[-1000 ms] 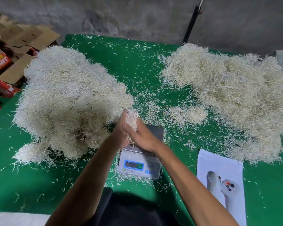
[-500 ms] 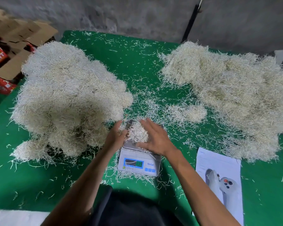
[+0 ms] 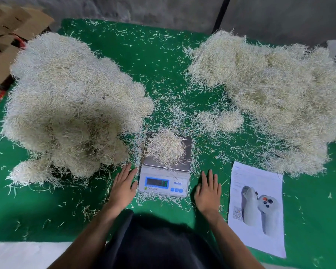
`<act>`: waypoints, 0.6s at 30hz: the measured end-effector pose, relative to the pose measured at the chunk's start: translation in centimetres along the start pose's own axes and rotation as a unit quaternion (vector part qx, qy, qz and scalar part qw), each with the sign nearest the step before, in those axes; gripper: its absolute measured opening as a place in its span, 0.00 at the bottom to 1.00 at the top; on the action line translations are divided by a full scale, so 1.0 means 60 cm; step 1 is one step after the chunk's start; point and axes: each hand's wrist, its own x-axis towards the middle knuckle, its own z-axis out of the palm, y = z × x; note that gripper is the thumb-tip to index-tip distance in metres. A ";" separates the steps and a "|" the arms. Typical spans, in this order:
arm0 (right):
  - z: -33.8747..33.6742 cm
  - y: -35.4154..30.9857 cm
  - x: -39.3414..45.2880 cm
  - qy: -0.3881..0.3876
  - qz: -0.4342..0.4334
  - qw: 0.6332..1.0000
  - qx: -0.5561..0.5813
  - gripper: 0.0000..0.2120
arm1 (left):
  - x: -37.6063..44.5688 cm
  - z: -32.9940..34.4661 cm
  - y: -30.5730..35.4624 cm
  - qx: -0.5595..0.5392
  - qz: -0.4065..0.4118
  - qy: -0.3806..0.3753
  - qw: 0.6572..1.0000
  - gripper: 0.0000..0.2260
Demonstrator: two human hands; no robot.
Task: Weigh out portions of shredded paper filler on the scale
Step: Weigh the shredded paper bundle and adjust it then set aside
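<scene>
- Both hands lie flat on the table with fingers straight and hold nothing.
- Left hand [image 3: 122, 188]: palm down just left of the scale [image 3: 164, 180], thumb side close to its housing.
- Right hand [image 3: 209, 192]: palm down just right of the scale, clear of the housing.
- Scale: sits on the green table [image 3: 159, 61] at front centre, between the two hands. Its display [image 3: 157, 182] is lit; the reading is too blurred to tell.
- Portion [image 3: 164, 147]: a small mound of shredded paper resting on the steel pan [image 3: 186, 164], covering most of its left and middle area. Neither hand touches it.
- Left pile [image 3: 66, 105]: a large heap of shredded paper left of the scale, its near edge just beside the left fingertips.
- Right pile [image 3: 275, 94]: a second large heap on the right side of the table, well apart from the scale.
- Small clump [image 3: 224, 120]: lies between the right pile and the scale.
- Loose strands are scattered over the table around the scale.
- Sheet [image 3: 257, 208]: a printed page flat on the table, right of the right hand.
- Boxes [image 3: 10, 35]: cardboard, beyond the left table edge.
</scene>
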 end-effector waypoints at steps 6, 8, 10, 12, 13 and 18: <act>0.001 -0.012 0.000 0.008 0.022 1.000 0.008 0.30 | -0.006 0.008 0.012 -0.010 -0.011 0.027 1.000 0.26; 0.003 -0.011 0.001 0.012 0.021 1.000 0.013 0.29 | -0.011 0.009 0.008 -0.013 -0.006 0.031 0.999 0.25; 0.002 -0.010 0.001 0.016 0.021 0.999 0.021 0.29 | -0.014 0.012 0.007 -0.014 -0.003 0.031 0.999 0.25; 0.003 -0.010 -0.001 0.018 0.020 0.999 0.025 0.29 | -0.015 0.014 0.008 -0.012 -0.005 0.024 1.000 0.25; 0.003 -0.010 -0.001 0.019 0.018 0.999 0.023 0.29 | -0.014 0.014 0.008 -0.011 -0.006 0.022 1.000 0.25; 0.002 -0.010 -0.001 0.032 0.013 0.999 0.036 0.28 | -0.018 0.010 0.011 -0.016 -0.010 0.022 1.000 0.25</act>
